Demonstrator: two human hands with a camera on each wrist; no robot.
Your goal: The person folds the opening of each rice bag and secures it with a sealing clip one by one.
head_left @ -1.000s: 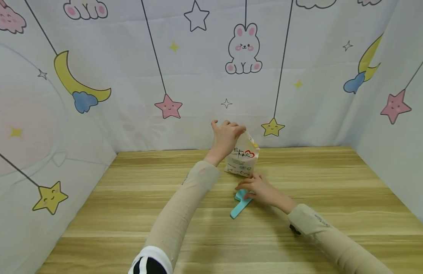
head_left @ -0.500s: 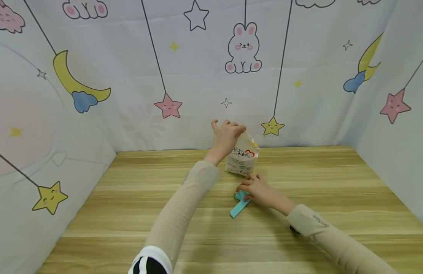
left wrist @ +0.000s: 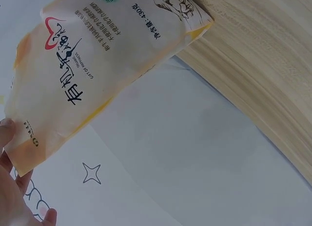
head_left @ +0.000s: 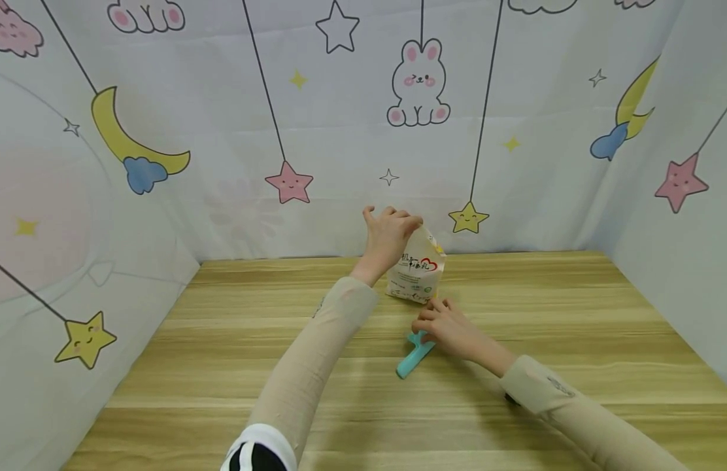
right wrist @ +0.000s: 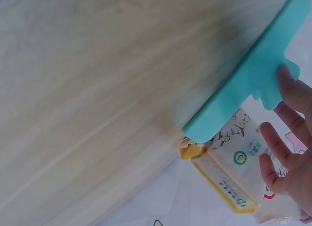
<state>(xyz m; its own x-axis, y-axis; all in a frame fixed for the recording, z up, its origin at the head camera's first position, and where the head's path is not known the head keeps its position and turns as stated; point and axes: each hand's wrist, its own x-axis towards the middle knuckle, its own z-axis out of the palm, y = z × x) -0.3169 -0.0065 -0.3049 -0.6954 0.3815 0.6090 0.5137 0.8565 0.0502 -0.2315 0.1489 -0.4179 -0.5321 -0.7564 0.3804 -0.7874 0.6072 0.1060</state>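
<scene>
A cream paper bag (head_left: 419,278) with black lettering and a red heart stands upright near the back of the table. My left hand (head_left: 389,235) pinches its top corner; in the left wrist view the thumb and fingers of that hand (left wrist: 10,199) grip the end of the bag (left wrist: 92,75). In front of the bag is a teal bag clip (head_left: 413,361) with a long straight bar. My right hand (head_left: 452,330) pinches the clip's handle tab between thumb and fingers. The right wrist view shows the thumb on the tab of the clip (right wrist: 248,77), other fingers spread loosely.
The wooden table (head_left: 240,366) runs back to a white cloth backdrop (head_left: 340,118) printed with stars, moons and a bunny. Cloth sides (head_left: 681,275) border the table left and right. A small black object (head_left: 510,399) shows beneath the right sleeve.
My right hand has shifted slightly right and its fingers have drawn in on the clip's tab. The clip has turned a little. The left hand and bag stay in place.
</scene>
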